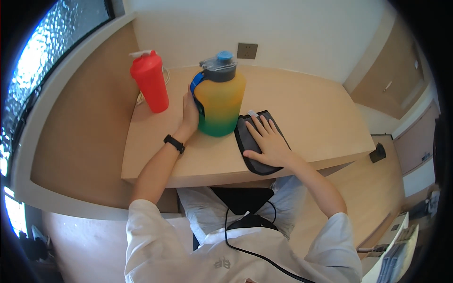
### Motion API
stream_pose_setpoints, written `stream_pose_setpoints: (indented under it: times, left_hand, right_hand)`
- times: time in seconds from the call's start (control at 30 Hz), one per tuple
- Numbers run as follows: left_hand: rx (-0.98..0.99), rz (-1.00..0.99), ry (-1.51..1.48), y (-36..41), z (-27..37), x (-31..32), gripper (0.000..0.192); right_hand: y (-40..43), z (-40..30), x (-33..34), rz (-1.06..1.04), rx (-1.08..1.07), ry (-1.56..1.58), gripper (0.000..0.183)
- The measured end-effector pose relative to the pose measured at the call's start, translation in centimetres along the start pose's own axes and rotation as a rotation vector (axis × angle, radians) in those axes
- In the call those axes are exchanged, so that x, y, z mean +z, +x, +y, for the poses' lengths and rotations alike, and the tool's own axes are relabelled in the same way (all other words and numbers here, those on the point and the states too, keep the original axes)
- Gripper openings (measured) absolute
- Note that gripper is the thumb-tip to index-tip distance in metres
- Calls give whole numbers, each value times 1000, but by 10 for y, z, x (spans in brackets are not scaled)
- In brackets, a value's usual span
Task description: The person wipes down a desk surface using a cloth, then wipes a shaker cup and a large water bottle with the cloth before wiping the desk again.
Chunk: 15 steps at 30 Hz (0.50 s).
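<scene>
A large water jug [221, 106], yellow fading to green, stands upright on the wooden desk [300, 106]. It has a grey collar, a clear lid with a blue spout cap, and a blue strap at its left. Around the jug's left side is my left hand [191, 113], its fingers partly hidden behind the strap and handle. My right hand [270, 145] lies flat, fingers spread, on a dark grey folded cloth or pouch [251, 141] with black edging and a small white tag. That piece reaches over the desk's front edge, just right of the jug.
A red shaker bottle [152, 85] stands at the desk's left, with a pale cable [166, 76] behind it. A wall socket [247, 51] is above the desk. Wooden side panel [85, 123] borders the left. A black bin [377, 153] sits on the floor at right.
</scene>
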<state>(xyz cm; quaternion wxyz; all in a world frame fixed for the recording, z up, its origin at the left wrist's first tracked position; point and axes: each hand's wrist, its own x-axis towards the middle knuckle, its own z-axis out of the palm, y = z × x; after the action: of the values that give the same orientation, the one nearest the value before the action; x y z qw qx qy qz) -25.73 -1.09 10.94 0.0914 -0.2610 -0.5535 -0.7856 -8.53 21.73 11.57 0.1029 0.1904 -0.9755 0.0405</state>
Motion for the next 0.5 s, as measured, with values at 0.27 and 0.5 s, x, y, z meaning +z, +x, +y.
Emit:
stream_pose_setpoints:
  times: [0.27, 0.5]
  left_hand:
    - [-67, 24, -59, 4, -6, 4, 65]
    - [-59, 59, -106, 3, -9, -1, 63]
  right_hand:
    - [-26, -43, -14, -66, -215, 15, 86]
    - [-23, -23, -18, 57, 111, 492, 55]
